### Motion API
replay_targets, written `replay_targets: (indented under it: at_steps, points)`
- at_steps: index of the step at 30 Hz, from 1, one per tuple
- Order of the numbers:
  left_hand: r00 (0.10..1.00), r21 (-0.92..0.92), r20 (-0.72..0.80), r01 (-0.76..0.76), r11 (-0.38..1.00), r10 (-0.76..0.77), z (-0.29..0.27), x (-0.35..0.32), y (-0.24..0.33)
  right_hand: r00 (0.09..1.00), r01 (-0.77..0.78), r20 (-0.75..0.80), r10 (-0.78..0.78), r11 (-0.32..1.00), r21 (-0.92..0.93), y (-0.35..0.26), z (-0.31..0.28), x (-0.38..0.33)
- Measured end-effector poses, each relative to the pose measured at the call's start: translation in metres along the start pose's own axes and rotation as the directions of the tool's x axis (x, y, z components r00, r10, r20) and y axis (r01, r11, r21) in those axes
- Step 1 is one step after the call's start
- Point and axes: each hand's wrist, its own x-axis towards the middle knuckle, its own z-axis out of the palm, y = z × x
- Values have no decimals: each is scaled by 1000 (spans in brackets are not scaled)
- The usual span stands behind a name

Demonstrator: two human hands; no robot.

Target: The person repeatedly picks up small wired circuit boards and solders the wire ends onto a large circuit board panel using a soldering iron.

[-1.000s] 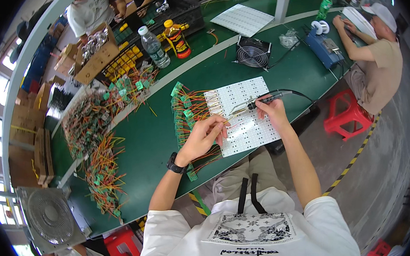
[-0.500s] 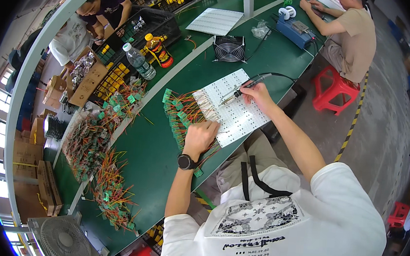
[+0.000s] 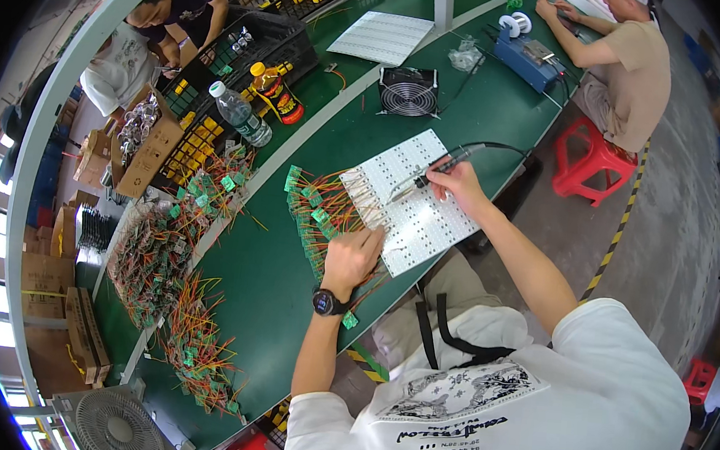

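Note:
A white circuit panel (image 3: 428, 222) with rows of small dark dots lies on the green bench. Along its left edge run many orange and red wires (image 3: 347, 192), ending in small green circuit boards (image 3: 320, 216). My right hand (image 3: 461, 187) grips a soldering iron (image 3: 421, 181) above the panel, its tip pointing left toward the wired edge. I cannot tell whether the tip touches. At the panel's lower left edge, my left hand (image 3: 352, 261) rests among the wires with fingers bent and closed. Whatever lies between those fingertips is hidden.
A heap of wired green boards (image 3: 155, 251) spreads to the left. Behind are two bottles (image 3: 242, 116), black crates (image 3: 273, 45), a small fan (image 3: 408, 93), a blue soldering station (image 3: 525, 56) and another panel (image 3: 381, 38). Co-workers sit at the far right and stand at the far left.
The whole view has shifted slightly, so the bench things appear a little lower. Both hands keep nearly the same places over the panel, and the soldering iron stays in my right hand.

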Motion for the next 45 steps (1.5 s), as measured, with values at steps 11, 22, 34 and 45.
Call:
replay_targets:
  at_steps: [11,22,34,45]
  points:
    - [999,-48,34,30,998,-28,-1,1,-1,999,-35,-15,36,998,57,2,-2,-4]
    - [998,-57,39,59,997,-57,5,-2,-4,997,-45,-70,42,998,-34,3,0,-1]
    - [998,-71,-15,66,995,-67,7,-5,-12,967,-145,-196,161,985,93,-4,4,19]
    - [997,-47,5,79,996,-79,8,-18,-13,996,77,-39,-85,984,-159,5,1,-29]
